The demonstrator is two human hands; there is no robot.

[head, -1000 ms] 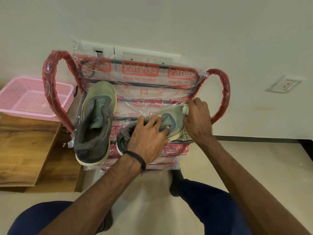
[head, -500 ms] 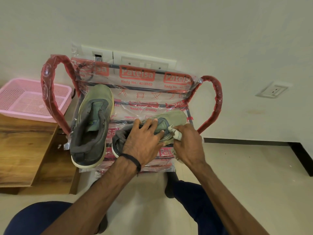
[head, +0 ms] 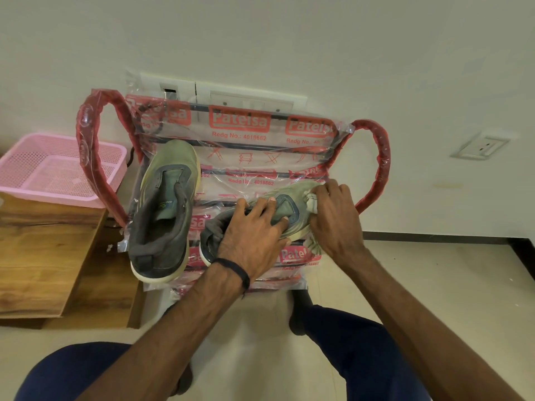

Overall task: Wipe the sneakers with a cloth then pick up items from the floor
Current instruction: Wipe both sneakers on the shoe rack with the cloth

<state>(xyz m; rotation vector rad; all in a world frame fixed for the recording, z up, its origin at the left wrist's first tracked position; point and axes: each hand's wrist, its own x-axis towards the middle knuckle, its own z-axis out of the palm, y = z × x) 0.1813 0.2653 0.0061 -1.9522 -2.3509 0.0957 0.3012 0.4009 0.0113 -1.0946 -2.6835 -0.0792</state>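
Two grey-green sneakers lie on a plastic-wrapped red rack (head: 373, 157) by the wall. The left sneaker (head: 165, 209) lies untouched, toe toward the wall. The right sneaker (head: 289, 209) lies tilted on its side. My left hand (head: 254, 235) holds it over the tongue and collar, thumb under the sole edge. My right hand (head: 335, 218) grips a crumpled whitish cloth (head: 311, 201) and presses it against the sneaker's toe; a tail of the cloth hangs below the hand.
A pink perforated basket (head: 58, 169) sits on a wooden bench (head: 43, 256) at the left. Wall sockets (head: 480, 146) are behind and to the right of the rack. My knees in dark trousers (head: 347, 337) are over the beige floor.
My right hand with the cloth slid from the sneaker's toe down to its side, then back up to the toe. The left hand stayed on the sneaker.
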